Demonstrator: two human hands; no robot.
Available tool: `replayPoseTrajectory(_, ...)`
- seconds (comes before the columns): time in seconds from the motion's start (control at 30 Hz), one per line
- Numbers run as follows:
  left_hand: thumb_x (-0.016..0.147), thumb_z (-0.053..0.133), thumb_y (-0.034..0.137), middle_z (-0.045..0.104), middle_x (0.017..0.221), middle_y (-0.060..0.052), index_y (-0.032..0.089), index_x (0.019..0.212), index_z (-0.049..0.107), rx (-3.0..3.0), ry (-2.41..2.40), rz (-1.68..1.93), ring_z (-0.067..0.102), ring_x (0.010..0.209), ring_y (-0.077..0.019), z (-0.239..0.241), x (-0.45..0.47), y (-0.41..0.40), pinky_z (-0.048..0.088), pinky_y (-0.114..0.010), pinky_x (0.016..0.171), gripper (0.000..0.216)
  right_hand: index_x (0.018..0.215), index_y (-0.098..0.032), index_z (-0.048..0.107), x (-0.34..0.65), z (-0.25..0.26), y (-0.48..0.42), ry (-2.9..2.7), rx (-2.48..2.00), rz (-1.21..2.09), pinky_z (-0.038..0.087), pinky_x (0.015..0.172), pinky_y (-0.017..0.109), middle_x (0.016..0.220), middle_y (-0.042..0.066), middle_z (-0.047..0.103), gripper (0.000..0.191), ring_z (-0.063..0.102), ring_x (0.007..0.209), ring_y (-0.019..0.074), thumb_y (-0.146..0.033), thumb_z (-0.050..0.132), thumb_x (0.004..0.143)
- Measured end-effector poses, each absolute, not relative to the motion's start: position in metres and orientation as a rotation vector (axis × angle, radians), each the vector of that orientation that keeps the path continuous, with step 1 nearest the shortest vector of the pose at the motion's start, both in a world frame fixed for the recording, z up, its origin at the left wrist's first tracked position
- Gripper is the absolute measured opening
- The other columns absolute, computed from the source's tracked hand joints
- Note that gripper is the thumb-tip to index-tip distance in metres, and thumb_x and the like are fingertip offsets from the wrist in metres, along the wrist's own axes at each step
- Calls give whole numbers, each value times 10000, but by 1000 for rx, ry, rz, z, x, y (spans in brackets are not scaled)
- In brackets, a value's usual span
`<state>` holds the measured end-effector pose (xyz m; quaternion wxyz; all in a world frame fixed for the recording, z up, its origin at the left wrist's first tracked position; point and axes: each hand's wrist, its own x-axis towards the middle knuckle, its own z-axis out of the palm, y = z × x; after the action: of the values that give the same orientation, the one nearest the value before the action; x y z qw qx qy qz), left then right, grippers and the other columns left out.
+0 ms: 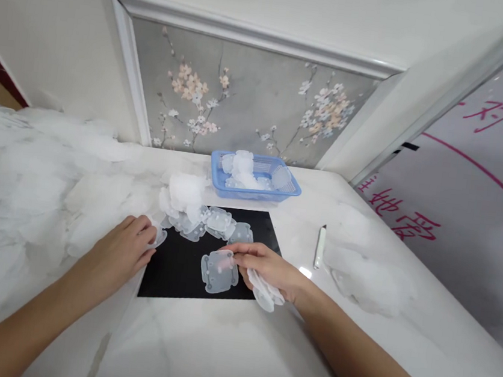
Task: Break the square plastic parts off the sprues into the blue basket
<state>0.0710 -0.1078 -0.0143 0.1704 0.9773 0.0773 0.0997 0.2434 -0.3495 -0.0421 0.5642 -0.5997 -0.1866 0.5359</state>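
Note:
On a white marble table lies a black mat [178,271]. A translucent, rounded-square plastic piece [218,272] rests on the mat. My right hand [269,269] pinches its right edge with the fingertips and holds a bunch of similar white pieces [264,293] under the palm. My left hand [124,249] rests at the mat's left edge, fingers curled on another translucent piece [158,236]. A heap of the same pieces [202,219] covers the mat's far edge.
A blue plastic basket [255,180] holding more pieces stands behind the mat by the flowered wall panel. A slim white tool [320,248] lies right of the mat, beside a white fluffy pile [368,280]. White fluffy material [28,193] covers the left side.

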Motion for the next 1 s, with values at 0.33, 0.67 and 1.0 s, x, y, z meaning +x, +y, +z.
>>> replayPoseTrajectory(0.33,840,540,341,662,1125,-16,232,723,512,2384,448,92,509,603,-150,-5,72,-132,350,-273,540,163,1102,-133,660,249,-45,-352,-368,-1359,1299,342,383,212,761,35,701,397,432,397,63,-216,641,713)
replayPoseTrajectory(0.67,864,575,488,599,762,25,226,770,529,1673,494,-27,523,726,-152,-12,77,-147,414,-255,676,283,1124,-151,648,248,-44,-352,-430,-1424,1262,292,424,221,898,60,715,421,398,427,57,-231,639,710)
replayPoseTrajectory(1.0,882,608,314,651,906,-36,207,931,555,1062,510,-139,650,897,-210,-18,80,-149,526,-405,862,129,789,-182,652,240,-42,-350,-715,-1682,709,355,575,266,569,-23,488,215,465,563,134,-308,481,823)
